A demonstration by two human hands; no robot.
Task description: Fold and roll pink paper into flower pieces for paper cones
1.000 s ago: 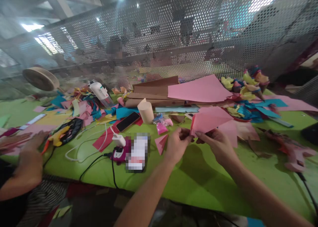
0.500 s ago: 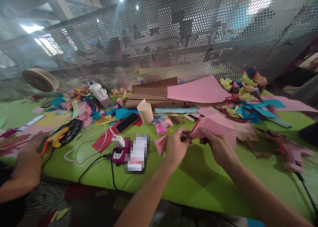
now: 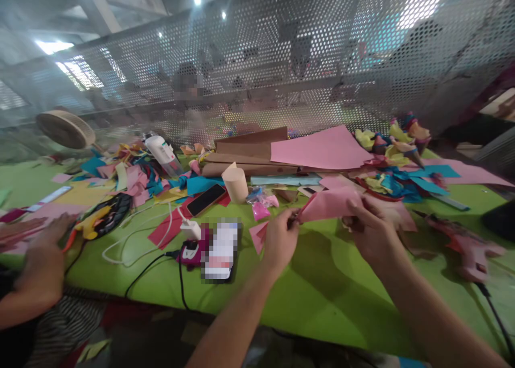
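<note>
A fan (image 3: pixel 65 129) at left, scraps (image 3: pixel 137 183) strewn over our green table (image 3: pixel 314 314), a perforated screen (image 3: pixel 273 62) behind, our left hand (image 3: pixel 281 231) pinching the raised pink paper's (image 3: pixel 328 204) left end, our right hand (image 3: pixel 372 226) gripping its right, a glue gun (image 3: pixel 469 250).

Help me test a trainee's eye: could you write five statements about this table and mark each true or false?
1. The left grip and right grip hold one pink paper. True.
2. The pink glue gun lies left of both hands. False: the pink glue gun lies to their right.
3. The dark phone lies farther from the person than the pale-screened phone. True.
4. The tan roll lies on its side. False: the tan roll stands upright.
5. A fan is at far left. True.
</note>
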